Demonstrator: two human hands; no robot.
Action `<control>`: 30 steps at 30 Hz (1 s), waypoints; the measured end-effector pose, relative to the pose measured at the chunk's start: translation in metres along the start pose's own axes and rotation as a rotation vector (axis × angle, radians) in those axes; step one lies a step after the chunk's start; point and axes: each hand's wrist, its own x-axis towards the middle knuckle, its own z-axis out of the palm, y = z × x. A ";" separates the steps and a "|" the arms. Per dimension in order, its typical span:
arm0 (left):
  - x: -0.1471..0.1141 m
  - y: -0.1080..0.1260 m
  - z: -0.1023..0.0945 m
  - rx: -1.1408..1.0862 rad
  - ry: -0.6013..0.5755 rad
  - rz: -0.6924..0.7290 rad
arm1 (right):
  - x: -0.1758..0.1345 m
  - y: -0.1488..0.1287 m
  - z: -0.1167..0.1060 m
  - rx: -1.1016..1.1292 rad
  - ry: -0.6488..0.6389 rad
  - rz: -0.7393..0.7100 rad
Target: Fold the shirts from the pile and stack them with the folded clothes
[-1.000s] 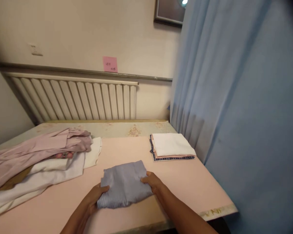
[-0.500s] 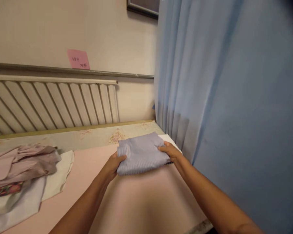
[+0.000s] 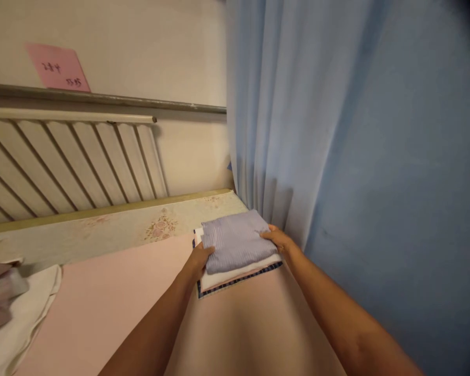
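Between my two hands is a folded lavender striped cloth, apparently a garment, lying nearly flat. My left hand grips its left edge, thumb on top and fingers underneath. The opposite edge is pinched by my right hand, with most of its fingers hidden below the fabric. Directly beneath is a folded white cloth with a dark patterned border, its front and left edges showing. Whether the lavender cloth rests fully on it, I cannot tell. Both lie over a pink sheet.
Rumpled mauve and white clothes lie at the left. A blue curtain hangs close along my right side. Behind the floral-covered surface stand a white radiator and a wall with a pink note.
My hands have carried the lavender cloth over the white bordered cloth, which now shows more. The view has swung right, so the rumpled clothes sit further left.
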 end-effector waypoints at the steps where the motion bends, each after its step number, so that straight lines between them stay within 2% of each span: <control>1: 0.003 -0.010 -0.002 0.011 0.016 -0.038 | -0.001 0.011 0.001 -0.002 -0.010 0.039; 4: 0.009 -0.030 -0.006 0.035 0.046 -0.119 | -0.004 0.037 0.005 -0.014 -0.014 0.119; 7: 0.011 -0.032 -0.008 0.043 0.050 -0.142 | -0.004 0.046 0.005 -0.043 0.004 0.125; 14: 0.007 -0.026 -0.007 0.048 0.052 -0.157 | -0.003 0.038 -0.002 -0.307 0.076 0.053; 18: 0.008 -0.030 -0.007 0.060 0.071 -0.171 | -0.008 0.017 0.004 -0.539 0.178 -0.063; 21: 0.008 -0.029 -0.007 0.072 0.077 -0.176 | -0.010 -0.007 0.025 -0.659 0.169 -0.230; 24: 0.007 -0.027 -0.006 0.088 0.089 -0.170 | -0.011 -0.020 0.059 -0.761 0.050 -0.380; 27: 0.006 -0.029 -0.005 0.118 0.100 -0.150 | -0.017 -0.009 0.091 -0.932 -0.081 -0.463; 30: 0.008 -0.033 -0.007 0.170 0.107 -0.121 | -0.023 0.016 0.108 -1.051 -0.124 -0.448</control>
